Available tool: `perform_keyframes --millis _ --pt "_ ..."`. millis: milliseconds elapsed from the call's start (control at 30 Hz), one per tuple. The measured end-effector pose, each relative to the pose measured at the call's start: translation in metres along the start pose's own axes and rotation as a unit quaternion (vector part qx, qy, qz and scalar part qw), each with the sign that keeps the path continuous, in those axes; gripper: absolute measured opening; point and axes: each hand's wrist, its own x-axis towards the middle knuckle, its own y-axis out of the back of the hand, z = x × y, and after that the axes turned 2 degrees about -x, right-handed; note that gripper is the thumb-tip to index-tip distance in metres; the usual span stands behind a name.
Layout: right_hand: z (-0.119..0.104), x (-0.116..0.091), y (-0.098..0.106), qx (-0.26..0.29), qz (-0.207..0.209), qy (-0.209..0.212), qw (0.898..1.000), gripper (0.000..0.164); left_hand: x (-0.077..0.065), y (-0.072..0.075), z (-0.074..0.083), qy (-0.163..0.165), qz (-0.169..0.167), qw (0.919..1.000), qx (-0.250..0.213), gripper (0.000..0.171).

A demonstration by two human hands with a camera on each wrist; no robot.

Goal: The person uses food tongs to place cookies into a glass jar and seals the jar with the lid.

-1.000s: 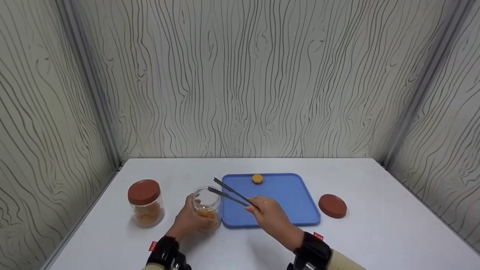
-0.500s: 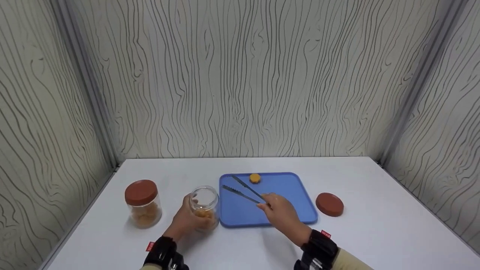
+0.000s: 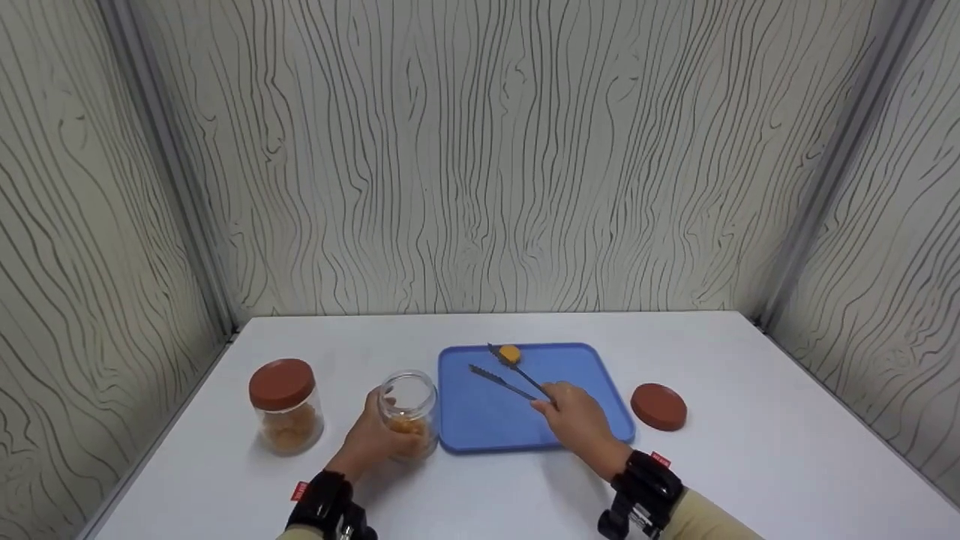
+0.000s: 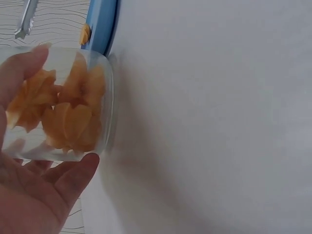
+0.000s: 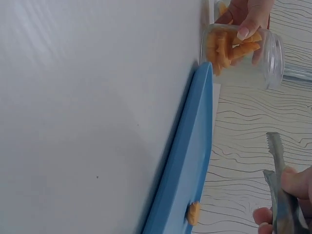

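My left hand (image 3: 375,441) holds an uncapped clear glass jar (image 3: 409,401) around its side, left of the blue tray (image 3: 480,424). In the left wrist view, orange-yellow, ridged snack-like pieces (image 4: 73,122) fill its lower part. Metal tongs (image 3: 501,381) with toothed tips are gripped in my right hand (image 3: 579,421) above the tray. Their arms stand spread with nothing between them. One small round orange piece (image 3: 511,353) lies by the tray's far edge, and the far tong arm overlaps it in the head view.
At the left stands a second jar (image 3: 291,431) with similar pieces inside and a red-brown lid (image 3: 282,384) on it. A loose red-brown lid (image 3: 659,407) lies right of the tray. Patterned panels (image 3: 480,165) enclose the white table (image 3: 510,495) at the back and sides.
My right hand has carried the tongs rightward from above the jar's mouth to over the tray. The left hand keeps its hold on the jar, which has stayed in place.
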Motion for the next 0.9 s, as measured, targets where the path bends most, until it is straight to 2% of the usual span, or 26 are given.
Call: perform_keyframes --millis 100,367,600,900 --pt "0.005 0.001 -0.001 -0.006 0.002 -0.014 1.000 0.030 0.000 0.001 0.000 -0.007 -0.006 0.9999 -0.011 0.106" --pt "0.018 0.006 -0.002 -0.028 0.015 -0.028 0.999 0.023 0.001 0.003 0.001 0.009 -0.022 0.9987 -0.045 0.114" --pt "0.030 0.010 -0.003 -0.039 0.012 -0.047 0.998 0.020 0.002 0.002 0.003 -0.028 0.009 0.9980 -0.056 0.109" --pt "0.034 0.013 -0.004 -0.039 0.007 -0.062 0.997 0.013 0.006 -0.002 0.007 -0.035 0.026 0.9986 -0.028 0.102"
